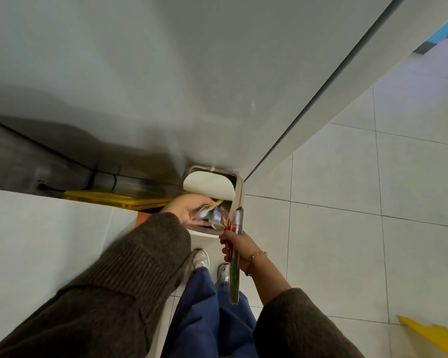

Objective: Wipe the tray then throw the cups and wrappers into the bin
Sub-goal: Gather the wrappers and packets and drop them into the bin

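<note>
A beige bin (pixel 239 192) with a white swing lid (pixel 208 183) stands on the floor against the wall corner. My left hand (pixel 189 211) hangs over the bin's opening, shut on crumpled silvery wrappers (pixel 208 214) with yellow and blue print. My right hand (pixel 234 245) is just right of the bin's front edge, shut on a bundle of long wrappers (pixel 234 270) in red, green and silver that stick out above and below the fist. No cups or tray are in view.
A grey wall corner (pixel 269 151) rises right behind the bin. A white surface (pixel 36 241) lies to my left, with a yellow object (pixel 114 198) behind it. White floor tiles (pixel 347 228) spread to the right. Another yellow object (pixel 435 337) sits at bottom right. My shoes (pixel 201 258) are below the bin.
</note>
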Tool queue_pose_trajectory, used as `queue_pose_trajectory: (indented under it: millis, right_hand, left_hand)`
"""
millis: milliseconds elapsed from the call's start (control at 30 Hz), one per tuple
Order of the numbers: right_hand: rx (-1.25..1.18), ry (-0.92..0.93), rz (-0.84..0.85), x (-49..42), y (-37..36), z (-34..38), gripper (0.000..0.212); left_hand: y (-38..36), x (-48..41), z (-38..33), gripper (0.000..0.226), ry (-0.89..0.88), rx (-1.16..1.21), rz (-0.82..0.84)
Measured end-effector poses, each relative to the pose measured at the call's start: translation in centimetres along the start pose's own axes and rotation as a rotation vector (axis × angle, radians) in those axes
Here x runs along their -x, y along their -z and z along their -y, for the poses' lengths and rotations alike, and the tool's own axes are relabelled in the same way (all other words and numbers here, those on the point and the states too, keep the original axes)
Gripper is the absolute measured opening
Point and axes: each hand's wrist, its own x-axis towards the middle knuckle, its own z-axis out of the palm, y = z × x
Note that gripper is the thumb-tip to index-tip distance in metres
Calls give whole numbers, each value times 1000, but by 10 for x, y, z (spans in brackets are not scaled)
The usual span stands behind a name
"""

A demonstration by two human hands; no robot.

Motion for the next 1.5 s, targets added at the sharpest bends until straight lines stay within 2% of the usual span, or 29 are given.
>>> queue_pose_trajectory:
  millis: [67,133,200,267,433,500,600,667,767,900,1033,1133,1233,1333,1400,1500]
  right_hand:
    - [-71,-8,2,2,0,2,10]
    - [-76,2,-12,4,-3,3,16]
    - [-57,12,-46,5,-7,4,29]
    - [-31,15,-65,5,-10,5,35]
    - [191,-17,1,-3,-24,15,26]
    - [-6,-106,122,-8,-31,22,14]
    - [-346,-248,311,-21,-36,24,25]
    - [-430,-290,351,-29,-40,21,29]
    - [-484,-320,320,-42,-50,18,26]
    - [-567,-206,202,-64,-54,32,22]
    - [-627,-156,235,-73,-54,40,16]
    - [-640,-128,145,-75,-57,36,20]
    - [-447,-156,58,-69,-61,33,9]
    - [-49,-177,-21,-53,-61,35,14]
    - [209,-118,-30,-37,-61,38,25]
    - [481,56,7,-8,-65,46,30]
  left_hand:
    - [0,2,6,23,-104,258,-27]
    - [-4,4,10,37,-167,369,-65]
    - [-9,6,14,43,-196,333,-103]
    - [-12,7,20,37,-239,259,-170]
    - [-7,9,30,42,-364,239,-286]
    - [-4,13,32,42,-426,237,-316]
    - [0,17,34,39,-495,252,-357]
    - [0,18,36,38,-497,280,-354]
    - [2,18,40,38,-491,302,-356]
    - [4,22,45,38,-498,366,-326]
    - [9,23,49,36,-515,364,-354]
    - [11,25,50,35,-513,365,-357]
    - [10,32,50,35,-511,342,-339]
    - [6,46,51,34,-514,305,-351]
    - [1,60,51,33,-524,284,-361]
    - [-9,86,57,33,-563,245,-355]
